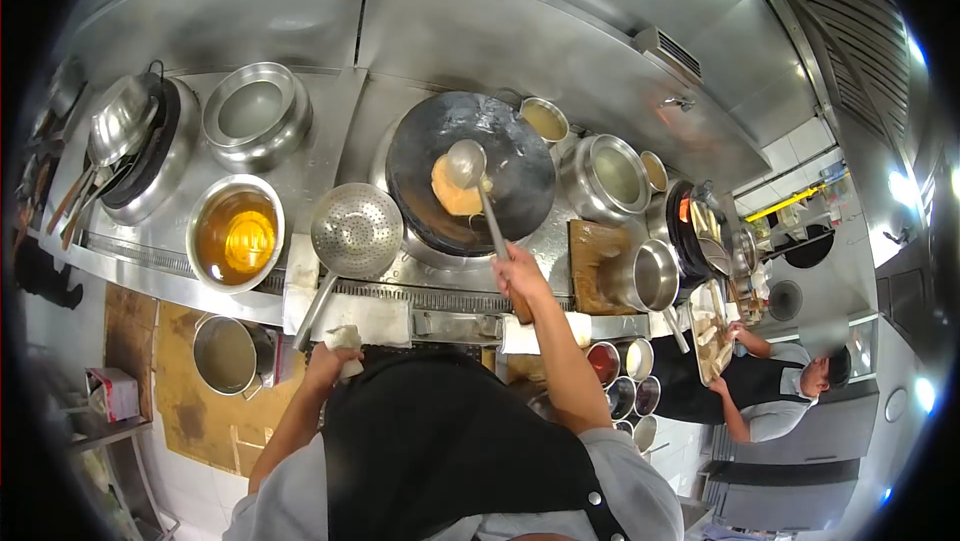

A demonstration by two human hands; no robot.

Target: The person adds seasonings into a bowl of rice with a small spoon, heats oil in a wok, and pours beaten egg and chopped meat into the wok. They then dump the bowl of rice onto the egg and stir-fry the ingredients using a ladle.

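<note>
My right hand (pixel 520 273) is wrapped round the handle of a long ladle (pixel 492 216), whose bowl rests over orange-brown food (pixel 452 189) in the dark wok (pixel 520 166). To the left, my left hand (pixel 330 359) holds a crumpled white cloth (pixel 344 341) at the counter's front edge. Just above that hand, the handle of a perforated strainer (pixel 357 231) reaches down close to it; the strainer lies left of the wok. A folded white towel (pixel 375 318) lies along the counter edge between my hands.
A bowl of amber liquid (pixel 235 234) and a steel pot (pixel 247 111) stand left. Right of the wok are a large pot (pixel 607 179), a wooden board (pixel 592 261) and a saucepan (pixel 655 276). At the far right, a co-worker (pixel 780 391) holds a tray (pixel 712 331).
</note>
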